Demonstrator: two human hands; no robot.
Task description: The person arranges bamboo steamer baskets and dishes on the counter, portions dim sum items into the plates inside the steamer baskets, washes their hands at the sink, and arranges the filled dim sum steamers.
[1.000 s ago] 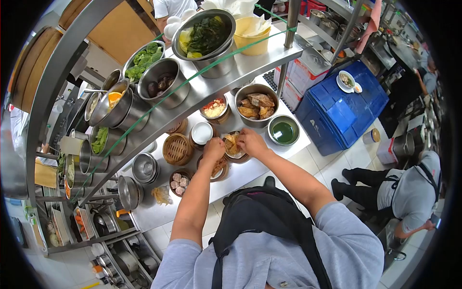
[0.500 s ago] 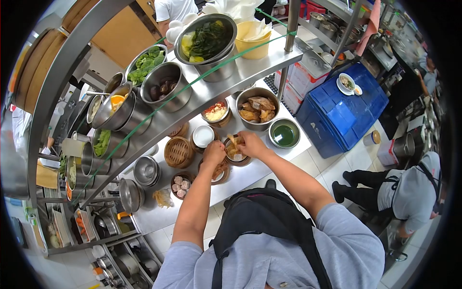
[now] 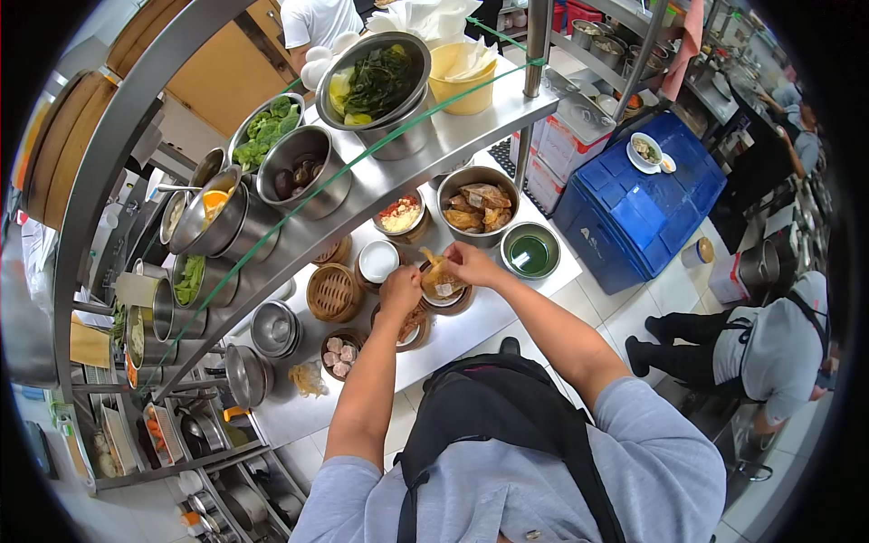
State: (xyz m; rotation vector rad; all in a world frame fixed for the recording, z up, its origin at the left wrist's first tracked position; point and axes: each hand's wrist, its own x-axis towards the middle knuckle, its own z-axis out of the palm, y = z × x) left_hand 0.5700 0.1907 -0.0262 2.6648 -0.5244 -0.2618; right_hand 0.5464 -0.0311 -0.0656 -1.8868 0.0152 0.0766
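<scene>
A small clear plastic bag (image 3: 441, 281) with brownish contents is between my hands, over a round bamboo steamer (image 3: 450, 304). My right hand (image 3: 472, 263) pinches its upper right side. Curled at the bag's left edge, my left hand (image 3: 401, 291) is closed on it, the fingertips partly hidden. Below my left hand stands a steamer with minced brown food (image 3: 414, 327). A white bowl (image 3: 378, 261) sits in a steamer just beyond that hand. Farther left are pale dumplings (image 3: 340, 356) in a steamer and a steamer with a slatted base (image 3: 333, 291).
Beyond my right hand stand a pot of brown pieces (image 3: 477, 207) and a bowl of green liquid (image 3: 531, 251). A steel shelf (image 3: 362, 197) carrying bowls of vegetables overhangs the table. A blue cooler (image 3: 638, 204) stands right; a person (image 3: 760, 339) bends behind it.
The bag now shows more fully between my hands, tilted over the steamer. My hands have barely shifted, and the whole view has moved slightly.
</scene>
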